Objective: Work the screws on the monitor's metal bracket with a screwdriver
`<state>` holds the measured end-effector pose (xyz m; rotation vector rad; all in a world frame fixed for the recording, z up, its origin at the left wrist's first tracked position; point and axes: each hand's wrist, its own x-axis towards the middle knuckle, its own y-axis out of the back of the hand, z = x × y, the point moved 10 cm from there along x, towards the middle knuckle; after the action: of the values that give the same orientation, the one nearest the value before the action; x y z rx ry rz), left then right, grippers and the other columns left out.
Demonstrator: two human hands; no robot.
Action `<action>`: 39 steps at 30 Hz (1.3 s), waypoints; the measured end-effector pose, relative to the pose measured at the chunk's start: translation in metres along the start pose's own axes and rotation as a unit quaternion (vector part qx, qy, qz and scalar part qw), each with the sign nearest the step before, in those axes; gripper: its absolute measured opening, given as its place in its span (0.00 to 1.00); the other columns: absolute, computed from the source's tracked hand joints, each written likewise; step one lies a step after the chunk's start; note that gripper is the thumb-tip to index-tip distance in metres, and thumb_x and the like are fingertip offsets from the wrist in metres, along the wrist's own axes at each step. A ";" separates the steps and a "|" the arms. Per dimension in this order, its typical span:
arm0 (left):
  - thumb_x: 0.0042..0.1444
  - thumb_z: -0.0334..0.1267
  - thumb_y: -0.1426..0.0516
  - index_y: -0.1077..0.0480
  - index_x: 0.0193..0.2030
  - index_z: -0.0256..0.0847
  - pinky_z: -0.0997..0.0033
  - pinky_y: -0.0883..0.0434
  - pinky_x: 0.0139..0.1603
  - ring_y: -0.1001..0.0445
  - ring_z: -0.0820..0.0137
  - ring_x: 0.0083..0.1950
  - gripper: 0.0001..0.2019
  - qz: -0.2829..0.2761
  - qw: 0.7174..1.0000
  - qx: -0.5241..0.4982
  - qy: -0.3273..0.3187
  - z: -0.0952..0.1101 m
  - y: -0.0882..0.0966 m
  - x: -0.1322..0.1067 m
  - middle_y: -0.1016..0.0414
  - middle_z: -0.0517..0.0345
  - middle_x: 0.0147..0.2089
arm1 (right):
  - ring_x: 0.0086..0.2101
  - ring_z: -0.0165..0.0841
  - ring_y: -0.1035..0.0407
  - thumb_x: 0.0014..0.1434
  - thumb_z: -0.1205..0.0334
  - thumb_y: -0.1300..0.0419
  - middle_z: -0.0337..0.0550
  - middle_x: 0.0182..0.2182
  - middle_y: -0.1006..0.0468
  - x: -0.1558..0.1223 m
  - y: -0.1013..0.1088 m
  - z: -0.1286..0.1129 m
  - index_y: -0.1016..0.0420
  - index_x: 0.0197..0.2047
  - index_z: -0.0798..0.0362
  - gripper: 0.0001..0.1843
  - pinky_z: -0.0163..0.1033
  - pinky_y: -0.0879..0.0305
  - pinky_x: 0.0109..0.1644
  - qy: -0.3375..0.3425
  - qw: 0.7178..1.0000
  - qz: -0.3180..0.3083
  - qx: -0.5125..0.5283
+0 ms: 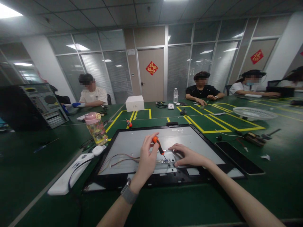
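Note:
An opened monitor panel (132,142) with a black frame lies flat on the green table in front of me. My left hand (147,159) is closed round a small orange-handled screwdriver (158,144), its tip pointing down at a small circuit board (163,161) near the panel's front edge. My right hand (187,155) rests flat on the panel just right of the board, fingers stretched toward the screwdriver tip. Thin coloured wires (119,158) run from the board to the left across the panel.
A white power strip (68,175) lies left of the panel, a pink-lidded bottle (96,127) behind it. A black phone (239,157) lies to the right. An open computer case (44,105), a white box (134,103), a fan grille (254,113) and three seated people are farther off.

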<state>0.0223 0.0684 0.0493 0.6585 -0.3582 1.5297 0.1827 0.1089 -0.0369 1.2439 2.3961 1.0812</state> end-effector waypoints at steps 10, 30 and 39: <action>0.61 0.34 0.48 0.31 0.54 0.42 0.69 0.28 0.44 0.28 0.69 0.43 0.15 0.016 0.999 0.044 -0.018 0.004 0.005 0.001 0.31 0.55 0.44 | 0.55 0.46 0.39 0.47 0.47 0.31 0.48 0.53 0.34 0.000 0.000 0.000 0.33 0.59 0.48 0.38 0.50 0.43 0.60 0.000 1.000 0.002 0.000; 0.61 0.34 0.47 0.30 0.54 0.44 0.68 0.28 0.45 0.28 0.68 0.44 0.15 -0.034 0.999 0.007 -0.035 0.011 -0.005 -0.001 0.29 0.55 0.42 | 0.53 0.45 0.39 0.46 0.47 0.31 0.48 0.53 0.34 0.000 -0.002 0.004 0.33 0.59 0.48 0.38 0.49 0.43 0.60 -0.005 1.000 -0.002 0.008; 0.64 0.34 0.51 0.32 0.57 0.43 0.67 0.29 0.49 0.27 0.66 0.49 0.16 -0.062 0.997 -0.042 -0.025 0.012 -0.009 -0.004 0.29 0.50 0.52 | 0.53 0.46 0.39 0.47 0.46 0.32 0.47 0.53 0.33 0.000 -0.001 0.001 0.33 0.60 0.47 0.38 0.49 0.42 0.59 0.002 1.000 -0.001 -0.001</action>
<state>0.0331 0.0592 0.0545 0.6421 -0.4103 1.3742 0.1827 0.1093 -0.0385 1.2385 2.3983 1.0873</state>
